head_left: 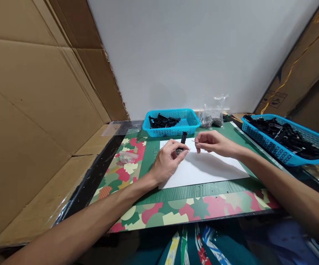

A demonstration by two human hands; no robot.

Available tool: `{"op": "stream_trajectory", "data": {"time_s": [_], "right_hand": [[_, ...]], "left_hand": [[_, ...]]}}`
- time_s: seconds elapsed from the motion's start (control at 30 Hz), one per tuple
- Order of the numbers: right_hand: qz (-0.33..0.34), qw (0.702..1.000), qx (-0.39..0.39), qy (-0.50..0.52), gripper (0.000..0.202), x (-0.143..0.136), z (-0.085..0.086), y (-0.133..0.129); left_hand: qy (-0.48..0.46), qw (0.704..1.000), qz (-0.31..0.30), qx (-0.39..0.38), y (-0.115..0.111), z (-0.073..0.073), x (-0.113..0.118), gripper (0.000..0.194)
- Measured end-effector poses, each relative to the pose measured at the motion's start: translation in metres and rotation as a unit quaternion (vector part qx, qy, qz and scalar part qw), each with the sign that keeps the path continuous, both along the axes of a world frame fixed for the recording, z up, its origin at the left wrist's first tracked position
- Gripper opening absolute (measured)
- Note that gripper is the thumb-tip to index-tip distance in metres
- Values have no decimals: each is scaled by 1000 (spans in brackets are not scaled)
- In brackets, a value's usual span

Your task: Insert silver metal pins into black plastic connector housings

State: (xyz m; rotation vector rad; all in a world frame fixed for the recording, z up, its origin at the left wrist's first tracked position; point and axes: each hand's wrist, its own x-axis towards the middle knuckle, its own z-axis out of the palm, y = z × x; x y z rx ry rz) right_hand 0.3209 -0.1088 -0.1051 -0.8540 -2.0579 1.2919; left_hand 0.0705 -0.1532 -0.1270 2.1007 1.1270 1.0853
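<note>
Above a white sheet of paper (pixel 209 169), my left hand (pixel 168 159) pinches a slim black plastic part (pixel 184 137) between thumb and fingers, its upper end pointing away from me. Small shiny metal pieces (pixel 179 151) show by those fingertips, partly hidden by the hand. Just to the right, my right hand (pixel 211 142) has its thumb and fingers closed on a thin metal piece (pixel 194 141) that points left towards the black part. A gap separates the two hands.
A blue basket (pixel 170 133) of black parts stands behind the paper, beside clear bags of small pieces (pixel 213 118). Another filled blue basket (pixel 291 157) is at the right. Crumpled plastic (pixel 128 157) lies on the patterned mat (pixel 148 215). Cardboard (pixel 38 110) borders the left.
</note>
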Motion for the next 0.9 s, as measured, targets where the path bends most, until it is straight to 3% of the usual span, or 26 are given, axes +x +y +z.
{"op": "stream_trajectory", "data": {"time_s": [0.23, 0.6, 0.9], "right_hand": [[-2, 996, -7, 88, 31, -13, -8, -7], [-8, 997, 47, 68, 27, -19, -9, -15], [-56, 996, 72, 23, 31, -17, -13, -12]], "left_hand": [[0, 999, -40, -4, -1, 0, 1, 19], [33, 998, -47, 1, -3, 0, 1, 17], [-23, 999, -45, 5, -1, -1, 1, 16]]}}
